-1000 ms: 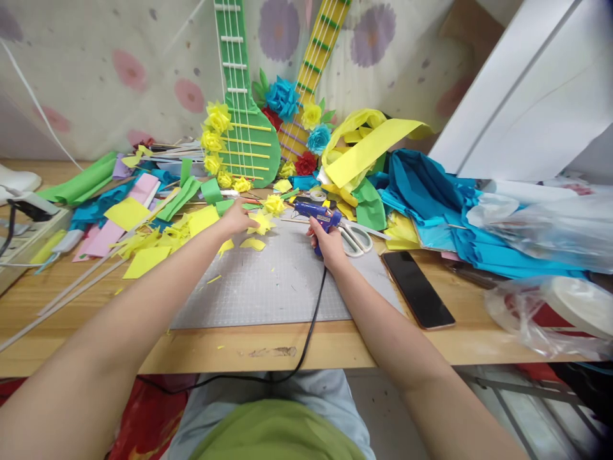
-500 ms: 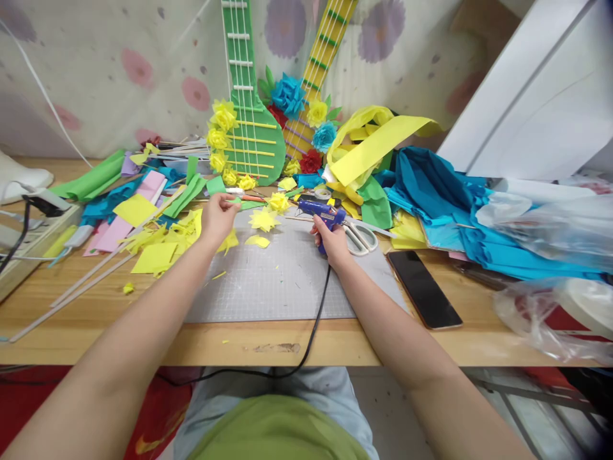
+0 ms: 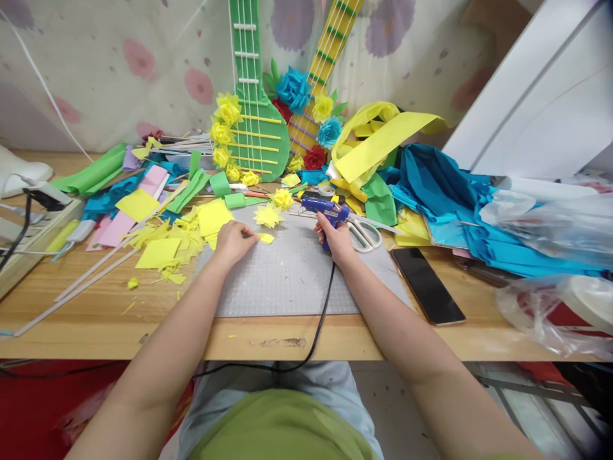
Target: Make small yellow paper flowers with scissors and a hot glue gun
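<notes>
My right hand (image 3: pixel 336 239) is wrapped round the handle of a blue glue gun (image 3: pixel 322 206) standing on the grey cutting mat (image 3: pixel 287 281), its black cord (image 3: pixel 322 319) running off the table's front edge. My left hand (image 3: pixel 233 241) rests on the mat with fingers curled, its fingertips at a small yellow paper piece (image 3: pixel 266 238). A yellow star-shaped paper flower (image 3: pixel 267 216) lies just beyond, and a small yellow rose (image 3: pixel 282 199) behind it.
White-handled scissors (image 3: pixel 364 234) and a black phone (image 3: pixel 427 285) lie right of the mat. Yellow paper scraps (image 3: pixel 167 246) and thin sticks (image 3: pixel 90 281) spread to the left. Green (image 3: pixel 258 137) and yellow (image 3: pixel 325 61) paper guitars with flowers lean on the wall; blue crepe paper (image 3: pixel 454 204) is heaped at right.
My left hand came back from the green paper pieces at the mat's far edge down to the small yellow piece on the mat. The right hand kept hold of the glue gun.
</notes>
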The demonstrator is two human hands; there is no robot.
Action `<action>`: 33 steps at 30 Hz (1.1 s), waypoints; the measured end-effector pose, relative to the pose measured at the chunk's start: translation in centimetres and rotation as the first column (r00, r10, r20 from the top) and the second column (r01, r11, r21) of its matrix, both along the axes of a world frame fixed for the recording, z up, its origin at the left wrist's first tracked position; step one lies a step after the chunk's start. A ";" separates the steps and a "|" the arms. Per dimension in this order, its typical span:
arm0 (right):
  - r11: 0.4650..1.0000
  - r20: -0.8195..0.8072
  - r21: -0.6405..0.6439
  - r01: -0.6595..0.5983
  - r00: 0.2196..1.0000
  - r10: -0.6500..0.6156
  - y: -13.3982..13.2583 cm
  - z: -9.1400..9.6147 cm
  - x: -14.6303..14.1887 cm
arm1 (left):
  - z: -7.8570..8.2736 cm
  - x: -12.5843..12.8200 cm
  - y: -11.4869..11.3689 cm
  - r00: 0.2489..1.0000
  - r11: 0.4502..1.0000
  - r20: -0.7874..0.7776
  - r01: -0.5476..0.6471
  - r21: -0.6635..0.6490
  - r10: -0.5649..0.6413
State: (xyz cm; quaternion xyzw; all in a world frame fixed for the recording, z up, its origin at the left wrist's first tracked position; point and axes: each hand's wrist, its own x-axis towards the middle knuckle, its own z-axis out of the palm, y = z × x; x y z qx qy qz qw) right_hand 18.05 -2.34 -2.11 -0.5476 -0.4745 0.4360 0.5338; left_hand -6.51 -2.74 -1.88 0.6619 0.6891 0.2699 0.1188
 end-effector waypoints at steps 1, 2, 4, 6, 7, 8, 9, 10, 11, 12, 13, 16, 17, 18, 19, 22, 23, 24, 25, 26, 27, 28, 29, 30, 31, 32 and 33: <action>1.000 0.007 -0.003 -0.001 1.000 0.001 0.0 0.1 0.0 | 0.1 -0.1 0.0 1.000 1.000 0.015 -0.007 -0.020 0.008; 1.000 0.012 -0.006 -0.001 1.000 0.001 -0.1 0.1 0.0 | 0.1 -0.2 -0.1 1.000 0.999 0.027 -0.015 -0.037 0.016; 1.000 0.017 -0.005 -0.001 1.000 0.001 -0.1 0.1 0.0 | 0.3 -0.4 -0.4 0.999 0.998 0.048 -0.020 -0.057 0.022; 1.000 0.012 -0.001 -0.001 1.000 0.001 0.0 0.0 0.0 | 0.4 -0.6 -0.7 0.998 0.998 0.055 -0.008 -0.057 0.011; 1.000 0.012 -0.002 -0.001 1.000 0.001 0.0 0.0 -0.1 | 0.5 -0.6 -0.8 0.999 0.999 0.047 -0.001 -0.051 0.003; 1.000 0.014 -0.002 -0.001 1.000 0.001 0.0 0.0 -0.1 | 0.5 -0.5 -0.9 1.000 0.999 0.030 0.004 -0.040 -0.002; 1.000 0.019 -0.003 -0.001 1.000 0.001 0.0 -0.1 -0.1 | 0.6 -0.4 -0.9 1.000 1.000 0.007 0.004 -0.031 -0.004; 1.000 0.025 -0.006 0.002 1.000 -0.001 0.0 -0.1 -0.1 | 0.6 -0.3 -0.9 1.000 1.000 -0.017 0.001 -0.026 -0.001; 1.000 0.033 -0.007 0.004 0.999 -0.004 0.0 -0.1 -0.1 | 0.6 -0.2 -0.9 0.999 1.000 -0.039 -0.003 -0.025 0.002; 1.000 0.039 -0.009 0.006 0.999 -0.006 0.0 -0.1 -0.1 | 0.6 -0.1 -0.8 0.999 1.000 -0.054 -0.007 -0.025 0.006; 1.000 0.042 -0.009 0.009 0.999 -0.009 0.0 -0.1 -0.1 | 0.6 0.0 -0.7 0.998 1.000 -0.061 -0.007 -0.027 0.005; 1.000 0.044 -0.009 0.011 0.999 -0.010 0.0 -0.1 -0.1 | 0.6 0.0 -0.5 0.999 0.999 -0.039 0.013 -0.040 -0.015; 1.000 0.045 -0.008 0.011 0.999 -0.011 0.0 -0.1 -0.1 | 0.6 0.0 -0.5 1.000 0.999 -0.021 0.019 -0.045 -0.020; 1.000 0.048 -0.009 0.010 0.999 -0.009 0.0 -0.2 -0.1 | 0.7 -0.1 -0.6 1.000 0.999 0.006 0.022 -0.049 -0.022; 1.000 0.051 -0.008 0.010 0.999 -0.009 0.0 -0.2 -0.1 | 0.7 -0.2 -0.7 0.999 0.998 0.042 0.024 -0.052 -0.022; 1.000 0.051 -0.006 0.011 0.999 -0.011 0.1 -0.2 -0.1 | 0.7 -0.6 -1.0 0.983 0.998 0.185 0.033 -0.049 -0.023; 1.000 0.052 -0.003 0.012 0.999 -0.011 0.1 -0.2 -0.1 | 0.6 -0.8 -1.0 0.972 0.999 0.235 0.035 -0.038 -0.025; 1.000 0.057 0.001 0.012 0.998 -0.012 0.1 -0.2 0.0 | 0.4 -0.9 -1.0 0.959 0.999 0.284 0.029 -0.020 -0.022; 1.000 0.067 0.007 0.010 0.998 -0.011 0.0 -0.2 0.0 | 0.3 -1.1 -1.0 0.944 1.000 0.331 0.016 0.003 -0.016; 1.000 0.081 0.013 0.002 0.997 -0.003 -0.1 -0.1 -0.1 | 0.2 -1.2 -1.0 0.924 1.000 0.381 -0.005 0.026 -0.005; 1.000 0.098 0.020 -0.010 0.995 0.008 -0.2 0.0 -0.1 | 0.1 -1.3 -0.9 0.898 0.999 0.440 -0.027 0.042 0.006; 0.999 0.116 0.025 -0.031 0.993 0.028 -0.4 0.1 -0.2 | 0.1 -1.4 -0.8 0.864 0.998 0.503 -0.049 0.049 0.018; 0.998 0.136 0.030 -0.055 0.989 0.050 -0.6 0.2 -0.3 | 0.3 -1.3 -0.8 0.824 0.997 0.566 -0.062 0.049 0.023; 0.996 0.159 0.035 -0.085 0.984 0.078 -0.8 0.2 -0.5 | 0.4 -1.2 -0.9 0.782 0.997 0.623 -0.065 0.049 0.020; 0.992 0.185 0.038 -0.120 0.976 0.111 -1.1 0.3 -0.6 | 0.6 -1.0 -1.0 0.742 0.997 0.670 -0.057 0.051 0.008; 0.986 0.213 0.043 -0.161 0.966 0.148 -1.3 0.3 -0.8 | 0.9 -0.7 -1.1 0.710 0.998 0.705 -0.042 0.055 -0.009; 0.977 0.242 0.049 -0.205 0.952 0.188 -1.6 0.3 -1.0 | 1.0 -0.4 -1.2 0.687 0.998 0.726 -0.024 0.061 -0.028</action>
